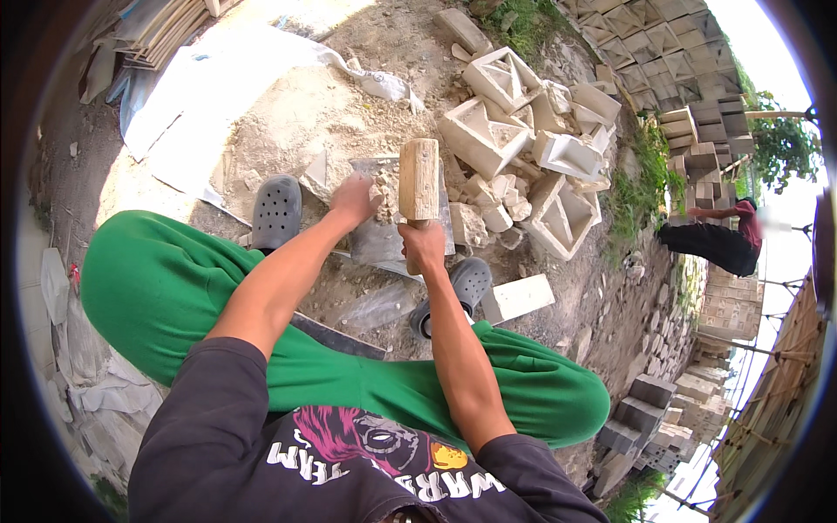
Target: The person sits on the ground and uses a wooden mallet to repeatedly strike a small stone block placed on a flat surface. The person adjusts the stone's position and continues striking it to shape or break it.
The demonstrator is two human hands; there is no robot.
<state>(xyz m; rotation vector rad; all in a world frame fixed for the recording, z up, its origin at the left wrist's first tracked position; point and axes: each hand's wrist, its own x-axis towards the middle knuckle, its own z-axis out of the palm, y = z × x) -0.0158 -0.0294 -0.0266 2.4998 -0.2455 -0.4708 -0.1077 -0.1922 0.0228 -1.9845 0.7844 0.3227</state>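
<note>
My right hand [423, 247] is wrapped round the handle of a wooden mallet [419, 180], whose thick head stands up above a dark flat slab [381, 237]. My left hand [354, 200] is at the slab's left side with its fingers curled in. Whatever those fingers hold, if anything, is hidden. Crumbled pale rubble [386, 181] lies between the hand and the mallet. Just left of the left hand, a pale angular fragment [316, 173] rests on the ground.
Broken hollow concrete blocks [486, 135] are heaped at the right. A pale rectangular block [518, 299] lies beside my right clog [471, 283]. White sheeting [209, 109] spreads at the far left. Another person [728, 237] bends near stacked blocks [693, 48] at far right.
</note>
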